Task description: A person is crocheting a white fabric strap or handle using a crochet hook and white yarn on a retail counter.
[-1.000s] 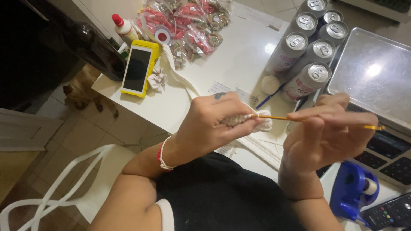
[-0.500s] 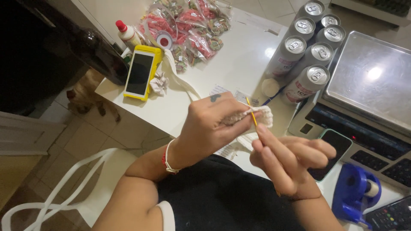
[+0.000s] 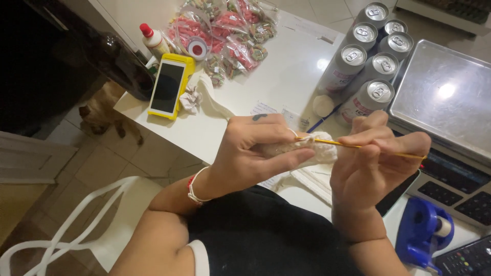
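A small cream crochet piece (image 3: 307, 149) is pinched by the left hand (image 3: 255, 153); the hook (image 3: 368, 148), pinched by the right hand (image 3: 373, 163), is set into its edge; most appears unworked.

White table (image 3: 286, 82), yellow-cased phone (image 3: 167, 86), drink cans (image 3: 371, 51), candy bags (image 3: 230, 30), blue tape dispenser (image 3: 422, 232)

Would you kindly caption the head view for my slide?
Left hand holds a cream crochet piece; right hand works a yellow hook into it.
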